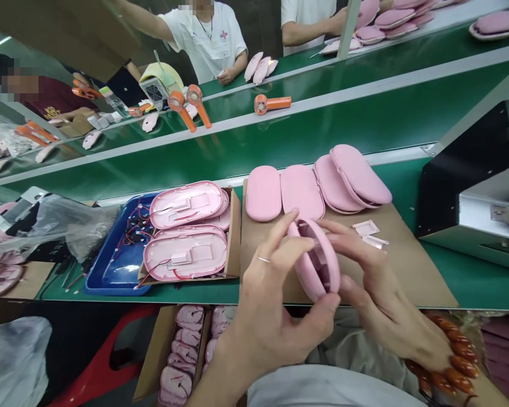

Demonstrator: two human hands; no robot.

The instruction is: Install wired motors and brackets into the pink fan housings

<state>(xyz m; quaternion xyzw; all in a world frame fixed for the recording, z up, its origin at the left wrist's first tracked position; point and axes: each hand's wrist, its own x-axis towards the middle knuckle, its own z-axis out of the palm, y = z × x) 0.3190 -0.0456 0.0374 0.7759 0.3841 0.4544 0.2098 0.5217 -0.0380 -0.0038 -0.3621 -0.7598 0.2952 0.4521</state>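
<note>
Both my hands hold one pink oval shell (318, 263) on edge above a brown cardboard sheet (411, 271). My left hand (271, 305), a ring on one finger, grips its near side with thumb and fingers. My right hand (377, 288) pinches the far side; a red bead bracelet (449, 362) circles that wrist. Several finished pink shells (305, 189) lie in a row at the back of the sheet. Two small white squares (367, 229) lie just past my right fingers.
A blue tray (110, 265) and a cardboard box with wired pink halves (186, 251) sit to the left. A black and grey machine (470, 181) stands right. Green conveyor belt (280, 135) runs behind, carrying orange hand fans (274, 103). Other people work across it.
</note>
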